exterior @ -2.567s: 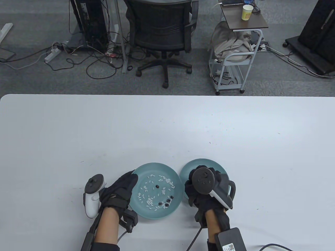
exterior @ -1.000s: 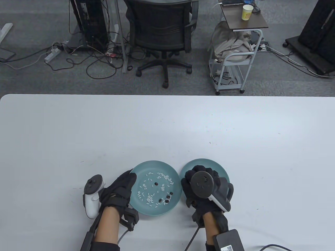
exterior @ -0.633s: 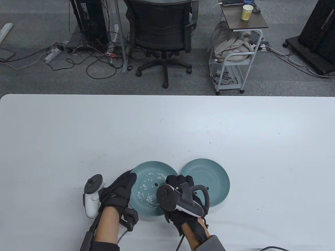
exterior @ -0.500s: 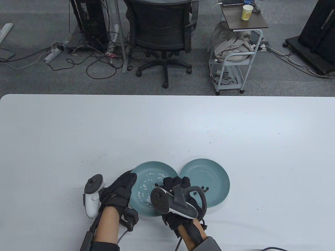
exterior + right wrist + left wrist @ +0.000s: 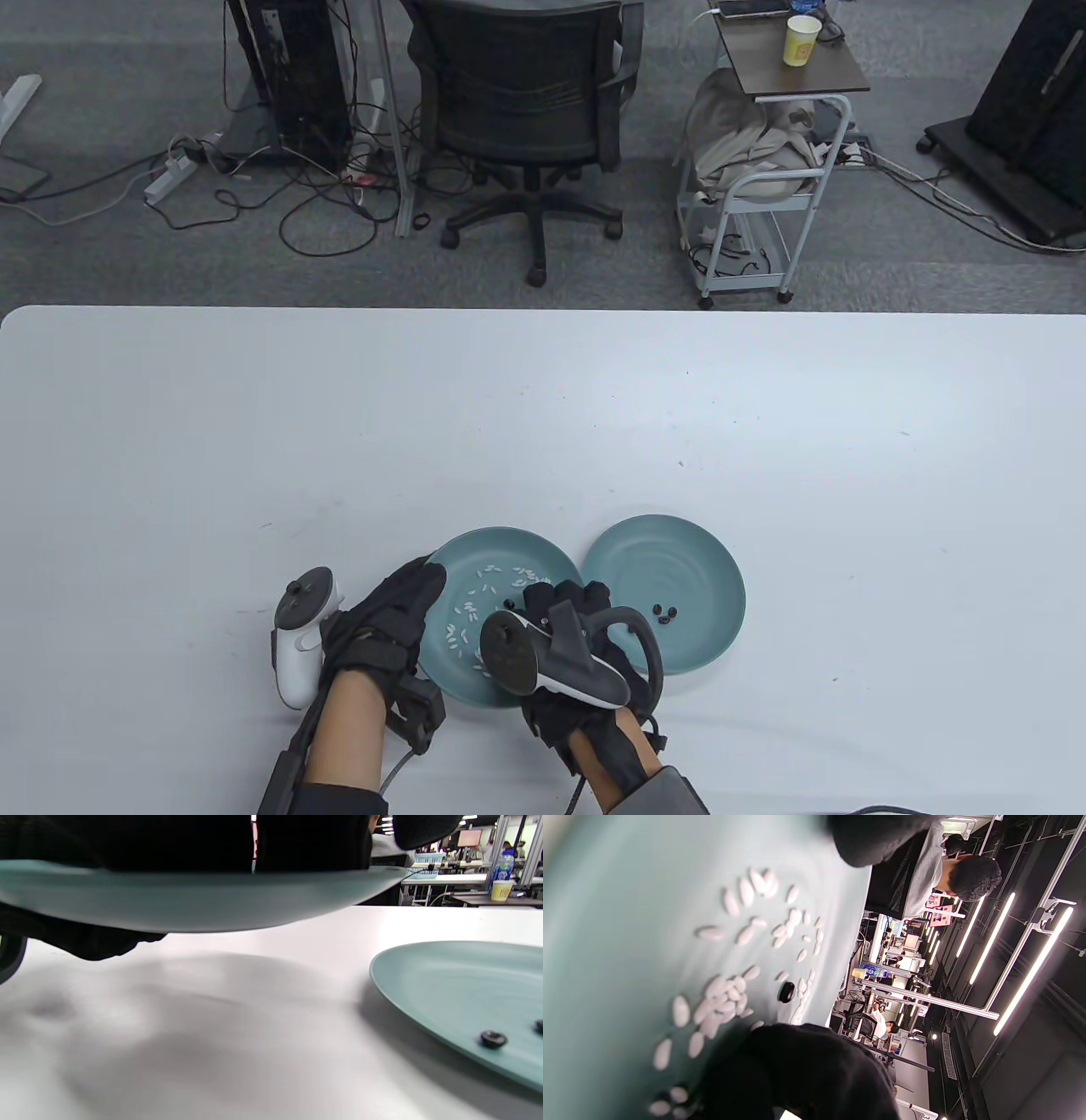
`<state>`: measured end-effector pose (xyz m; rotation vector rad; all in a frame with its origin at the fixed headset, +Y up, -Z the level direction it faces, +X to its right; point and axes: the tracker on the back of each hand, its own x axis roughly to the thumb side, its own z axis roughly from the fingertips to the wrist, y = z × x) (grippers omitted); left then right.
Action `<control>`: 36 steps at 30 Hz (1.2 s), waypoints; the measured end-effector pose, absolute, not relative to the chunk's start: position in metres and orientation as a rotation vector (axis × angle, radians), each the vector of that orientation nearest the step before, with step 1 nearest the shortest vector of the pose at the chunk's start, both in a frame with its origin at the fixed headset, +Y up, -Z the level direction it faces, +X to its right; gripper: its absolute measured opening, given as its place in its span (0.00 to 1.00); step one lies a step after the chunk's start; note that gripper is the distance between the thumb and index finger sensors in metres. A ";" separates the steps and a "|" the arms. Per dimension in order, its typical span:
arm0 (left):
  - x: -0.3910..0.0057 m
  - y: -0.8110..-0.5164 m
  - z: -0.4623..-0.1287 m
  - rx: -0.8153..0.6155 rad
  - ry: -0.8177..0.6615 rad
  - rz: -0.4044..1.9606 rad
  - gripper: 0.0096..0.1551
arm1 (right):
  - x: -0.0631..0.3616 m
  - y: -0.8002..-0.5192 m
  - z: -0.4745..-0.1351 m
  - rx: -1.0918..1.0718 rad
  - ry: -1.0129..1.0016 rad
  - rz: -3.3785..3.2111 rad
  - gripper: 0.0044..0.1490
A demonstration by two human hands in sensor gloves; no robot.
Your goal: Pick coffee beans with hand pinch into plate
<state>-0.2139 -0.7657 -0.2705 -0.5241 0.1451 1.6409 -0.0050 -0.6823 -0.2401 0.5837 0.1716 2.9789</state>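
Black sensor gloves, bare forearms.
Left hand (image 5: 386,624): white tracker with dark round top, black wrist box and cable. Right hand (image 5: 567,632): dark/white ringed tracker, grey sleeve cuff.

Both plates (image 5: 696,560) look like smooth matt teal plastic or glazed ware, faintly ringed inside. The desk (image 5: 543,407) at mid frame is smooth, pale and matt, with small specks. The gloves (image 5: 390,611) at lower left are black knitted cloth. The coffee beans (image 5: 664,610) look dark and dull.
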 end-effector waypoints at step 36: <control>-0.211 -0.765 -0.271 -0.571 0.114 1.599 0.28 | 0.006 -0.685 -0.246 0.542 0.262 2.907 0.24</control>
